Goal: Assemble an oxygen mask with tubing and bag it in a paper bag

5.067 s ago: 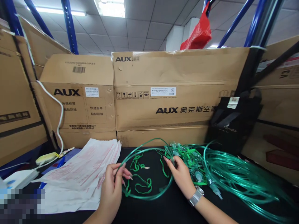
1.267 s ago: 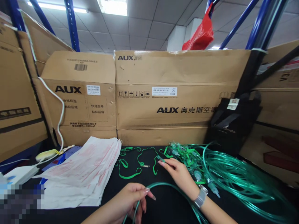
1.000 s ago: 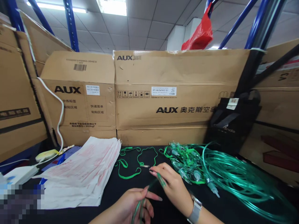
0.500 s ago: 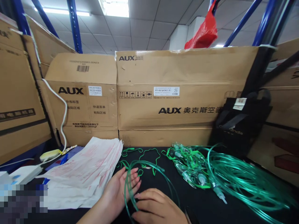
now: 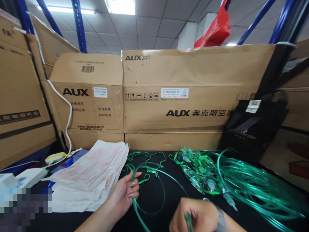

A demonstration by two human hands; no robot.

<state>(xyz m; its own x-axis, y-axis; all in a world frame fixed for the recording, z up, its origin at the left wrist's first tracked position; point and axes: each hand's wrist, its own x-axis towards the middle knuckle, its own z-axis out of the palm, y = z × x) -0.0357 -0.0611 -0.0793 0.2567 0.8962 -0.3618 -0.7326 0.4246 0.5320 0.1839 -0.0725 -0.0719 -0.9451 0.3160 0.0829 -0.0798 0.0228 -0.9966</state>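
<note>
While the left hand (image 5: 124,193) holds it at the front middle of the desk (image 5: 159,222), the green tubing (image 5: 138,212) looks thin, glossy and see-through, bending into loose loops between the two hands. The left hand's grip pinches strands of it between thumb and fingers. The right hand (image 5: 200,212), low and blurred, has its grip closed on a short green length; whether that is the same strand I cannot tell.

The desk is black, and loose green straps (image 5: 137,152) lie just behind the left hand. Farther right, a pile of clear plastic pieces (image 5: 195,169) touches a big coil of like tubing (image 5: 253,187); to the left are white paper sheets (image 5: 89,180) printed in red. Cardboard walls off the back beneath a tiled, lit ceiling, with blue metal posts (image 5: 79,29) at the sides.

Counted: two cardboard panels (image 5: 193,71) marked AUX, one black bag (image 5: 251,125), one red plastic bag (image 5: 214,30), one yellow device (image 5: 55,157), one pile, one big coil; straps and sheets overlap too much to number
</note>
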